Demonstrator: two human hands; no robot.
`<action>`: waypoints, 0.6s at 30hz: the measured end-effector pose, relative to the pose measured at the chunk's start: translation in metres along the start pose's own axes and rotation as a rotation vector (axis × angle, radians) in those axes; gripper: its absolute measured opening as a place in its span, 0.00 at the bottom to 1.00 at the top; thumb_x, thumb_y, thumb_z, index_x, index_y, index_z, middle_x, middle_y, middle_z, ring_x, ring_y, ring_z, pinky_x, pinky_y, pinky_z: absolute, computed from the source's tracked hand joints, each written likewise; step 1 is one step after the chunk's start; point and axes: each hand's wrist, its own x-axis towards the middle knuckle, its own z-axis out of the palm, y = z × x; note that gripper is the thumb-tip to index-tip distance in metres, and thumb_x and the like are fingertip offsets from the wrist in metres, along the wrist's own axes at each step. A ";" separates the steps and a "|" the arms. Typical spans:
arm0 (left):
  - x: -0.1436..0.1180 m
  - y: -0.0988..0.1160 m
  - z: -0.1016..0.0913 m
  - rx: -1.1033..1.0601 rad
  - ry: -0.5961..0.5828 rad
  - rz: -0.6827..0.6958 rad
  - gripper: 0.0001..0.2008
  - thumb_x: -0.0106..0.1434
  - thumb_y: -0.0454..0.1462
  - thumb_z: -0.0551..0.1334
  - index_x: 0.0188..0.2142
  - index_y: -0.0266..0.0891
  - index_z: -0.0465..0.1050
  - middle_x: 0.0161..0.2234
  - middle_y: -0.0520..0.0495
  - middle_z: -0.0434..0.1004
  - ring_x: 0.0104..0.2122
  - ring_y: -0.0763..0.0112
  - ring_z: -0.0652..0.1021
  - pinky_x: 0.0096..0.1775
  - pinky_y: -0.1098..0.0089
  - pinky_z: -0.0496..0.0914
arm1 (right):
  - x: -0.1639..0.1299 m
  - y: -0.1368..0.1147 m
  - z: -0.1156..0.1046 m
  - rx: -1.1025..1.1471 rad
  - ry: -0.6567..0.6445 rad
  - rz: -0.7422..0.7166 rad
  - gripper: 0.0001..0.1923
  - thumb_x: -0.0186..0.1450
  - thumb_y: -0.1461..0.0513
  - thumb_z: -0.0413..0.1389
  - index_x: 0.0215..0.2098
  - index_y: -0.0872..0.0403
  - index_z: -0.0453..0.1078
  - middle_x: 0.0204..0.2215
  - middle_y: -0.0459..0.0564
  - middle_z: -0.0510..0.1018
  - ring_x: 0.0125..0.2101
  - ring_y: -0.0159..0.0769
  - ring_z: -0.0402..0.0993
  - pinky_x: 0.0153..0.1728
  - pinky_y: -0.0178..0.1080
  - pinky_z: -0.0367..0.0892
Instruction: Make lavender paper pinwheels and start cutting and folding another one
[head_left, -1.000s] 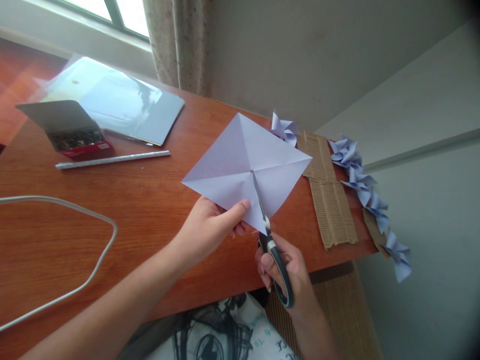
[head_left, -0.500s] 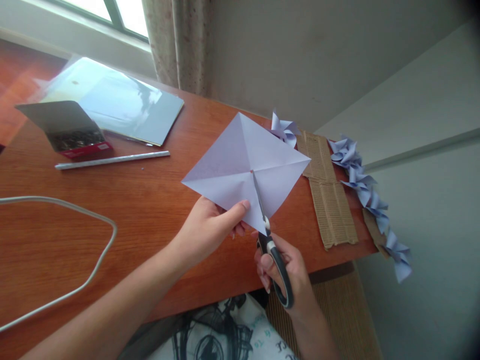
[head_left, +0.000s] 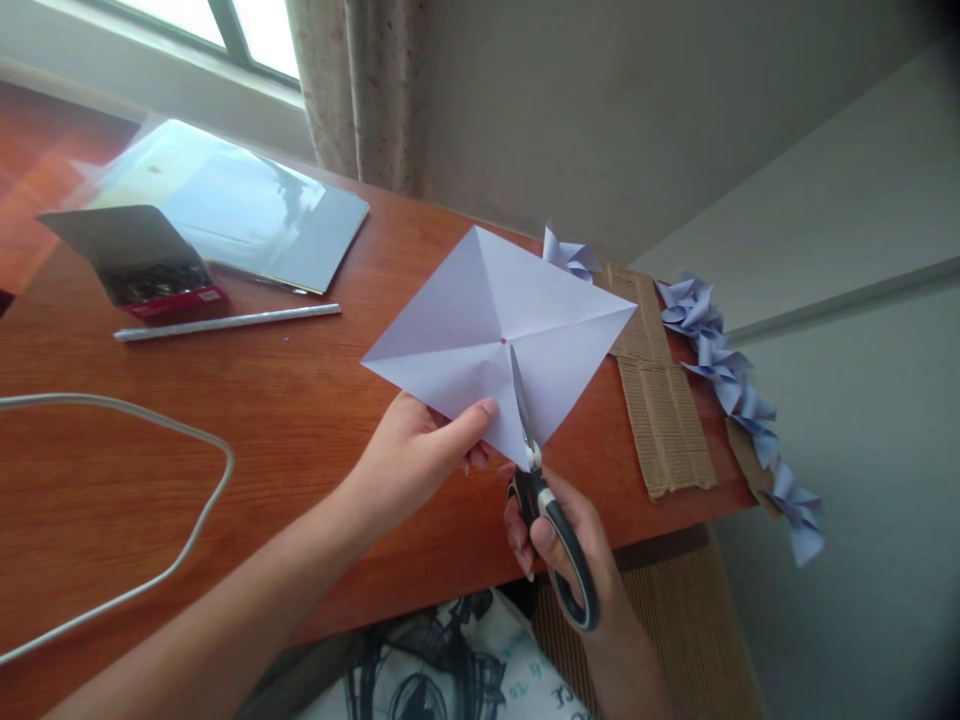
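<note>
A square sheet of pale lilac paper (head_left: 442,310), creased along its diagonals, is held up over the table with one corner toward me. A small hole marks its middle. My left hand (head_left: 427,445) pinches its lower left edge, thumb on top and fingers beneath. My right hand (head_left: 574,530) grips black and grey scissors (head_left: 534,490) by their handles. One blade lies over the paper along the crease of the near corner, its tip just short of the hole. The other blade is hidden under the sheet.
Corrugated cardboard (head_left: 660,400) lies to the right, with several folded paper pinwheels (head_left: 724,365) beside it and one pinwheel (head_left: 570,255) behind. At left are an open box (head_left: 165,285), a rolled paper stick (head_left: 232,322), glossy plastic-wrapped sheets (head_left: 255,215) and a white cable (head_left: 214,500).
The scissor handles have swung slightly right and down, spreading a little wider. The blade tip has shifted right of the hole, and the sheet's right corner has moved outward and up.
</note>
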 end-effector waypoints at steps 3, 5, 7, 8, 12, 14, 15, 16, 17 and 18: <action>0.000 0.001 0.000 0.003 -0.003 0.011 0.14 0.61 0.41 0.65 0.22 0.35 0.73 0.18 0.49 0.75 0.19 0.73 0.73 0.23 0.75 0.68 | 0.000 0.001 0.001 -0.005 0.003 0.003 0.31 0.57 0.42 0.66 0.49 0.53 0.72 0.25 0.42 0.67 0.19 0.26 0.57 0.17 0.30 0.53; 0.000 0.001 0.000 0.000 -0.006 0.013 0.14 0.61 0.41 0.65 0.23 0.35 0.73 0.18 0.49 0.76 0.19 0.73 0.73 0.23 0.75 0.68 | 0.000 0.001 0.001 -0.004 0.009 0.001 0.31 0.57 0.43 0.66 0.50 0.52 0.73 0.25 0.42 0.66 0.19 0.26 0.56 0.17 0.31 0.53; 0.000 0.001 0.001 -0.003 0.000 0.009 0.14 0.60 0.42 0.66 0.23 0.35 0.73 0.18 0.49 0.76 0.19 0.73 0.73 0.23 0.74 0.68 | 0.000 0.000 0.002 0.002 0.019 -0.003 0.29 0.57 0.43 0.67 0.48 0.51 0.74 0.25 0.42 0.66 0.19 0.26 0.56 0.17 0.31 0.52; 0.000 0.001 0.001 -0.002 0.006 0.007 0.14 0.60 0.42 0.66 0.23 0.35 0.73 0.18 0.49 0.76 0.18 0.73 0.73 0.23 0.74 0.68 | 0.000 0.000 0.002 0.006 0.025 -0.004 0.28 0.57 0.44 0.67 0.47 0.51 0.74 0.25 0.43 0.66 0.19 0.26 0.57 0.18 0.31 0.52; 0.001 0.000 0.000 -0.001 0.010 -0.001 0.14 0.60 0.42 0.66 0.23 0.35 0.74 0.18 0.49 0.76 0.19 0.72 0.74 0.23 0.74 0.68 | 0.000 0.000 0.002 0.015 0.042 0.005 0.27 0.56 0.44 0.67 0.48 0.49 0.75 0.25 0.43 0.68 0.19 0.26 0.58 0.18 0.30 0.53; 0.001 0.000 -0.001 -0.007 0.001 0.004 0.13 0.60 0.42 0.66 0.23 0.35 0.74 0.18 0.49 0.76 0.19 0.73 0.74 0.23 0.74 0.69 | 0.000 0.000 0.001 0.011 0.033 0.008 0.28 0.57 0.44 0.67 0.48 0.50 0.74 0.25 0.43 0.68 0.19 0.26 0.59 0.18 0.30 0.54; 0.001 0.000 -0.001 -0.009 -0.006 0.006 0.13 0.60 0.41 0.66 0.23 0.35 0.74 0.18 0.49 0.76 0.19 0.73 0.74 0.23 0.75 0.69 | 0.001 0.000 0.001 0.007 0.027 0.005 0.27 0.57 0.44 0.67 0.48 0.50 0.74 0.25 0.43 0.68 0.19 0.26 0.59 0.18 0.31 0.54; 0.001 0.000 -0.001 -0.009 -0.012 0.009 0.13 0.61 0.41 0.65 0.23 0.35 0.74 0.18 0.50 0.76 0.19 0.73 0.73 0.24 0.75 0.68 | 0.001 0.000 0.000 0.001 0.019 -0.002 0.26 0.57 0.44 0.66 0.47 0.50 0.74 0.26 0.44 0.68 0.19 0.27 0.59 0.18 0.31 0.54; 0.001 0.000 -0.001 -0.007 -0.020 0.009 0.14 0.61 0.41 0.65 0.23 0.35 0.74 0.18 0.50 0.76 0.19 0.74 0.73 0.23 0.75 0.68 | 0.001 0.000 0.000 -0.005 0.013 -0.010 0.25 0.58 0.45 0.66 0.46 0.50 0.73 0.26 0.44 0.68 0.19 0.27 0.60 0.19 0.31 0.54; 0.001 -0.001 -0.001 -0.003 -0.027 0.008 0.14 0.62 0.40 0.65 0.23 0.35 0.74 0.18 0.50 0.76 0.19 0.74 0.73 0.23 0.75 0.68 | 0.002 0.000 0.000 -0.010 0.009 -0.018 0.24 0.58 0.45 0.66 0.45 0.50 0.73 0.25 0.44 0.68 0.19 0.27 0.60 0.19 0.31 0.55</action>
